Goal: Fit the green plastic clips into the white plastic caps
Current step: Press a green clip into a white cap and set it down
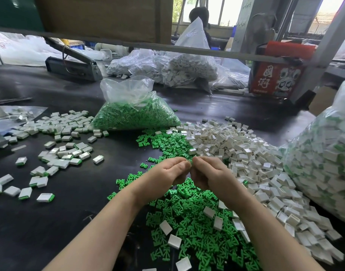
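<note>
My left hand (170, 171) and my right hand (208, 173) meet fingertip to fingertip above the table's middle, both closed. A sliver of a green clip (190, 162) shows between the fingertips; which hand holds it, and whether a cap is there too, I cannot tell. Under my wrists lies a heap of loose green clips (189, 218) with a few white caps on it. A big heap of empty white caps (246, 157) spreads to the right. Assembled caps with green edges (56, 149) lie scattered on the left.
A clear bag of green clips (136, 112) stands behind the heaps. A large bag of assembled pieces (324, 157) fills the right edge. Further back are bags of white parts (179, 69), a red carton (275, 79), a heat sealer (73, 65) and a person beyond the table.
</note>
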Available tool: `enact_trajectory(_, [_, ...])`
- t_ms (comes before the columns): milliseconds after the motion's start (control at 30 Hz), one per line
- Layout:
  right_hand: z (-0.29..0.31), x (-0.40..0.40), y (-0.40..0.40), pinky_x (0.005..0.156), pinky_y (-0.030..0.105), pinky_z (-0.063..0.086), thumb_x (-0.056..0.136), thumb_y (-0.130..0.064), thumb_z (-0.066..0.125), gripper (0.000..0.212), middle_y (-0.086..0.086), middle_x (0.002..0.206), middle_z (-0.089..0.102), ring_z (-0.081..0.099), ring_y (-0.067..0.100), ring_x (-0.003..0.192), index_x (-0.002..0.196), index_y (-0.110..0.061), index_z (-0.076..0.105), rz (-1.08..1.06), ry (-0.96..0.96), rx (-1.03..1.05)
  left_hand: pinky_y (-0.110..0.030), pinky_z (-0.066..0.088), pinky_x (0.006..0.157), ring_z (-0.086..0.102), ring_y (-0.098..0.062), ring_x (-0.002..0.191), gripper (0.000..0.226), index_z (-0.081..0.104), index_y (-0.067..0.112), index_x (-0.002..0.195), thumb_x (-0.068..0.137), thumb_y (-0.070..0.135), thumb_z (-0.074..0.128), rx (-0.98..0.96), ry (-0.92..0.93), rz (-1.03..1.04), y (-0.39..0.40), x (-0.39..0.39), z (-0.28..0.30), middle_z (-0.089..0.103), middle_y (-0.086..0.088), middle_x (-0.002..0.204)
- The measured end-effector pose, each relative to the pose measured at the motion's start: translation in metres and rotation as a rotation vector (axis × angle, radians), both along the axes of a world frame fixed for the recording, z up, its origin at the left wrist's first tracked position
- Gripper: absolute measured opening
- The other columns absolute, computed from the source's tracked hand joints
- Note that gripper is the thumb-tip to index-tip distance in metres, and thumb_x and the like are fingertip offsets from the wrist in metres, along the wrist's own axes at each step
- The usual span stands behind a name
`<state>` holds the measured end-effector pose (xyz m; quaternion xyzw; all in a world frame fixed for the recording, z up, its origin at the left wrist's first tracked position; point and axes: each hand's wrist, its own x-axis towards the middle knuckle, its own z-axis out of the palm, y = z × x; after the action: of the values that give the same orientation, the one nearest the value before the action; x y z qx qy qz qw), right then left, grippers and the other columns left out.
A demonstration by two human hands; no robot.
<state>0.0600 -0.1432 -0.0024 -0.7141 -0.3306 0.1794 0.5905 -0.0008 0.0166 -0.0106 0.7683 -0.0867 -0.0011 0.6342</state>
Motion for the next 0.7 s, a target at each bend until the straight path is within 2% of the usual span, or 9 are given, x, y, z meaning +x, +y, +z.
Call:
enact_trajectory(167, [-0.002,-0.002,0.003,0.048,0.022,0.032,0.103,-0.02,0.032,0.043,-0.004,0.05,0.041,0.036,0.011,0.045,0.062,-0.012,0.045,-0.03,0.024,0.036,-0.024,0.032,0.059,0.035,-0.007,0.058,0.026,0.047,0.01,0.083,0.093,0.034,0.042,-0.022,0.002,-0.004,-0.002,-0.001,0.003,0.039,0.011,0.063])
enact_trajectory(267, [-0.002,-0.002,0.004,0.048,0.025,0.03,0.099,-0.023,0.035,0.04,-0.003,0.049,0.039,0.034,0.012,0.045,0.06,-0.016,0.04,-0.022,0.005,0.027,-0.023,0.031,0.059,0.034,-0.007,0.059,0.024,0.045,0.014,0.077,0.092,0.032,0.042,-0.035,0.004,-0.008,-0.003,-0.002,0.004,0.037,0.007,0.064])
enact_trajectory(400, [-0.005,-0.001,0.005,0.051,0.033,0.034,0.104,-0.016,0.035,0.046,-0.006,0.049,0.043,0.038,0.011,0.046,0.059,-0.017,0.041,-0.093,-0.126,-0.056,-0.023,0.032,0.059,0.034,-0.009,0.06,0.024,0.044,0.014,0.077,0.091,0.032,0.041,-0.024,0.015,-0.002,-0.004,-0.002,0.003,0.037,0.008,0.065])
enact_trajectory(533, [-0.008,-0.001,0.007,0.054,0.044,0.036,0.095,-0.032,0.035,0.04,-0.004,0.05,0.045,0.039,0.013,0.049,0.058,-0.018,0.043,-0.132,-0.264,-0.157,-0.03,0.029,0.062,0.033,-0.012,0.063,0.03,0.048,0.004,0.084,0.095,0.031,0.04,0.017,0.027,-0.001,-0.003,-0.001,0.001,0.036,0.005,0.067])
enact_trajectory(600, [-0.009,0.0,0.007,0.054,0.046,0.036,0.091,-0.034,0.034,0.039,-0.004,0.05,0.043,0.038,0.015,0.049,0.057,-0.019,0.043,-0.129,-0.262,-0.159,-0.03,0.03,0.062,0.033,-0.012,0.063,0.034,0.05,-0.003,0.087,0.098,0.028,0.04,0.033,0.028,-0.007,-0.002,-0.001,0.001,0.036,0.005,0.067])
enact_trajectory(700, [-0.011,0.0,0.009,0.051,0.042,0.028,0.091,-0.033,0.035,0.041,-0.008,0.048,0.038,0.033,0.014,0.048,0.051,-0.027,0.043,-0.087,-0.156,-0.104,-0.024,0.032,0.059,0.035,-0.008,0.06,0.043,0.05,-0.01,0.093,0.094,0.032,0.041,0.048,0.036,-0.012,-0.003,-0.001,0.001,0.038,0.009,0.065])
